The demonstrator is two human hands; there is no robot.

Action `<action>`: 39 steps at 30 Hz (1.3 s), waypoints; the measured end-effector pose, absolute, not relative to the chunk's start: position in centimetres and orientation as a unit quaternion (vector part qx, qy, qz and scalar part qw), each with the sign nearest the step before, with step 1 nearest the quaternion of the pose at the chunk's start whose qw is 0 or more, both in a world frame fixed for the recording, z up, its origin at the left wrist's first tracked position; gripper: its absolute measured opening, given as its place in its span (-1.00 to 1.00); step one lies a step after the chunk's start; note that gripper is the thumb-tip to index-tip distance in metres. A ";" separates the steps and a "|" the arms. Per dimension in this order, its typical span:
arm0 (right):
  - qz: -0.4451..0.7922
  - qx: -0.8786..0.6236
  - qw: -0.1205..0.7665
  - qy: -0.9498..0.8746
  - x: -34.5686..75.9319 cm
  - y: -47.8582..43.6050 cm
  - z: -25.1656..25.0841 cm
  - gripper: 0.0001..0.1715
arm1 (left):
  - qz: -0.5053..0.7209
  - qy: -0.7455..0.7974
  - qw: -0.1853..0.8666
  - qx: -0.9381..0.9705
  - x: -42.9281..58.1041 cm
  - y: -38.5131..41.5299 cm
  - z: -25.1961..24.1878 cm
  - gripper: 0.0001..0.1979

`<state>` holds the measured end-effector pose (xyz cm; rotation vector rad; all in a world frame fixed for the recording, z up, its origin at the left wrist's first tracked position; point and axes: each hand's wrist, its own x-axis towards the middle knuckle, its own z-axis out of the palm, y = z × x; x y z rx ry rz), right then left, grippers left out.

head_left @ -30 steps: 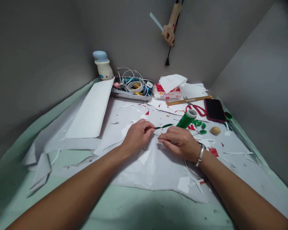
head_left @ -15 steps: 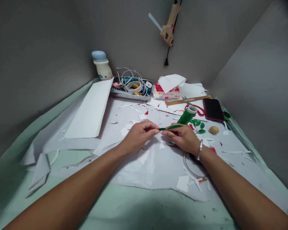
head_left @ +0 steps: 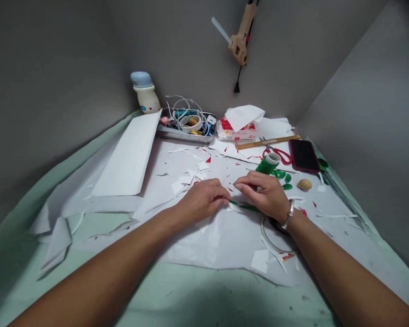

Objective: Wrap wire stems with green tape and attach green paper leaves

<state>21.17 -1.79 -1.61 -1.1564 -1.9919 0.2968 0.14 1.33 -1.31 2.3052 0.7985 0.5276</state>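
My left hand is closed in a pinch on the end of a slim green strip, which slopes down to the right and passes beneath my other hand. My right hand, with a silver bracelet at the wrist, has thumb and fingertips pressed together just above the strip. Whatever those fingertips hold, if anything, is too fine to make out. Right behind this hand stands a spool of green thread, partly hidden by it. Small green leaves lie beside the spool.
White paper scraps litter the paper-covered table. Behind are a metal tray of supplies, a tissue pack, a ruler, red-handled scissors and a phone. A wire coil lies by my right wrist. A glue gun hangs behind.
My left fingertips have dropped slightly with the green strip, which now tilts downward to the right. My right fingers have come off the strip and are now above it.
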 end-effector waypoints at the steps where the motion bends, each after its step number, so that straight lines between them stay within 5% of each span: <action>1: 0.134 -0.464 0.407 -0.776 21.4 -1.6 -1.7 -0.82 | 0.207 0.292 0.354 0.864 0.1 1.3 -1.2 -0.84; 7: 0.180 -0.463 0.357 -0.791 21.0 -1.5 -2.5 -0.81 | 0.315 0.347 0.467 0.750 -0.2 1.9 -0.9 -0.85; 13: 0.083 -0.398 0.284 -0.869 19.6 -2.4 -2.5 -0.80 | 0.327 0.450 0.328 0.764 -0.1 2.2 -1.7 -0.86; 19: 0.057 -0.397 0.347 -0.848 20.2 -2.4 -1.5 -0.79 | 0.223 0.376 0.216 0.873 0.0 1.9 -2.4 -0.83; 25: 0.128 -0.463 0.404 -0.779 21.5 -1.5 -1.9 -0.82 | 0.215 0.279 0.376 0.857 0.1 1.4 -1.3 -0.86; 30: 0.149 -0.464 0.361 -0.795 21.1 -1.4 -2.5 -0.81 | 0.317 0.360 0.460 0.747 -0.2 1.9 -0.9 -0.84; 35: 0.101 -0.405 0.283 -0.863 19.4 -2.4 -2.5 -0.80 | 0.340 0.449 0.343 0.752 -0.2 2.2 -1.6 -0.87; 39: 0.067 -0.385 0.318 -0.864 19.5 -2.8 -1.8 -0.77 | 0.281 0.427 0.235 0.826 -0.1 2.0 -2.1 -0.84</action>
